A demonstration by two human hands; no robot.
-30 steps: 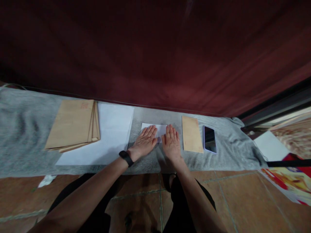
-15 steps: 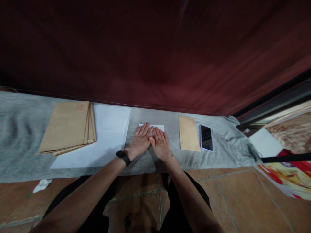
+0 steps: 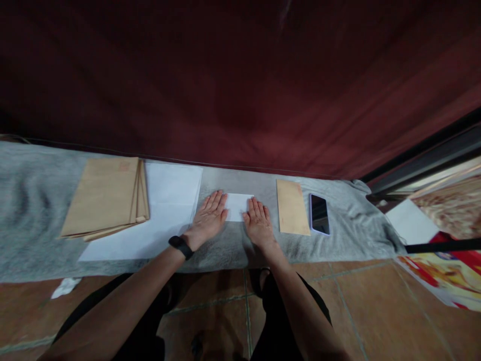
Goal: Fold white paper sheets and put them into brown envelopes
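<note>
Palms down, L and R: my left hand and right hand rest at either end of a small white paper, which lies flat on the grey cloth b/w them. Both hands are spread flat w/ fingers nearly straight, pointing away from me; neither has a grip on anything. Left fingers lie at the paper's L edge, right fingers at its R edge, middle of the sheet bare. Can't tell how firmly either one presses. My judgement: step in hand is flattening the paper, prob. folded, tho any folds are too faint to confirm. Next move, IMO, calls for light, even pressure out to both ends so nothing creases or skids on soft cloth, & a fingertip under an edge if it's to be lifted. To my L, a stack of brown envelopes sits partly over larger white sheets, whose R edge is just beside my left hand. To my R, a single brown envelope lies near my right hand but apart from it, w/ a phone just beyond, screen up. Black wristband on my L wrist; tiled floor below.
</note>
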